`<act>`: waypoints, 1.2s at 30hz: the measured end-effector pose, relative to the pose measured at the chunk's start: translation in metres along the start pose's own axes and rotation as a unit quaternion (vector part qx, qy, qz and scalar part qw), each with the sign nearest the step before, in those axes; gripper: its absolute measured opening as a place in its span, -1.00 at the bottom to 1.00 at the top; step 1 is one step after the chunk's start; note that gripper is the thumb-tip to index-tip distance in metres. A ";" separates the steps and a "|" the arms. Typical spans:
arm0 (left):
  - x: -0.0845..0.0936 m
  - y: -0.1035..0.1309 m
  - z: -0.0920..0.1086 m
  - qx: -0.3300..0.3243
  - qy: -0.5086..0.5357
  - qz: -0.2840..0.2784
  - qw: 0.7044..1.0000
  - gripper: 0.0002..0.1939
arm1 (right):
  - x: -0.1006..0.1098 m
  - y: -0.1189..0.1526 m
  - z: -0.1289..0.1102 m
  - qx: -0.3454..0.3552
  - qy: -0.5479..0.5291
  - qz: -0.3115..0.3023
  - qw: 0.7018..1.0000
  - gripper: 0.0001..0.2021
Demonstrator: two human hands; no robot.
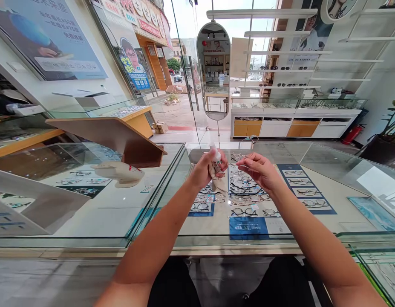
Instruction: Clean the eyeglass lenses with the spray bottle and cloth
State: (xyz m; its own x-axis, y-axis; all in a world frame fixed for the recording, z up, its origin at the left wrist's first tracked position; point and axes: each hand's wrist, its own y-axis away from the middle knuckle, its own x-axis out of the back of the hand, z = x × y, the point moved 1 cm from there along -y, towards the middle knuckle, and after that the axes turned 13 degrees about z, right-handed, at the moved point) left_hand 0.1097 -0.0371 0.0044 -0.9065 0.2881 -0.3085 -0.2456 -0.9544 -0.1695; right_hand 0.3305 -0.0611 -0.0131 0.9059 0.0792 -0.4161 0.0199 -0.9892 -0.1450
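- Head view: holds a small white bottle (217, 161) in the left hand (203, 168), raised above the glass tabletop (197, 229), with rows of eyeglasses (244, 212) lower down toward 5 o'clock.
- Looks light, smooth and perhaps slippery when wet; best held around the body, leaving the nozzle (212, 147), tipped slightly toward 11 o'clock, free.
- Wraps the left fingers around the bottle, with a beige cloth (219, 185), likely soft and limp, hanging toward 6 o'clock.
- Holds the right hand (263, 172) at 3 o'clock, apart from the bottle, thumb and fingertips close together; cannot tell whether pinching anything thin.
- Extends both forearms forward, from 7 and 5 o'clock.
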 end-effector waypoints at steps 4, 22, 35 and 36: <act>0.005 -0.002 -0.007 -0.079 -0.126 0.088 0.985 -0.15 | -0.006 0.002 0.008 -0.007 0.040 -0.022 0.999 -0.63; 0.005 0.000 -0.014 -0.166 -0.285 0.097 0.939 -0.39 | -0.011 0.006 0.019 -0.019 0.027 -0.073 0.997 -0.65; -0.002 0.008 -0.013 -0.183 -0.385 0.032 0.904 -0.45 | -0.003 -0.004 0.008 -0.036 -0.050 0.000 0.998 -0.61; -0.004 0.009 -0.013 -0.183 -0.396 0.025 0.900 -0.46 | -0.003 -0.004 0.009 -0.036 -0.048 -0.004 0.998 -0.62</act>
State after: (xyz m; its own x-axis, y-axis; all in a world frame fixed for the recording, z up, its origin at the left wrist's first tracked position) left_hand 0.1151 -0.0461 -0.0080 -0.9092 -0.0383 0.4145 -0.2000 -0.8331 -0.5157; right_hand 0.3236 -0.0567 -0.0189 0.8608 0.0944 -0.5001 0.0595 -0.9946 -0.0855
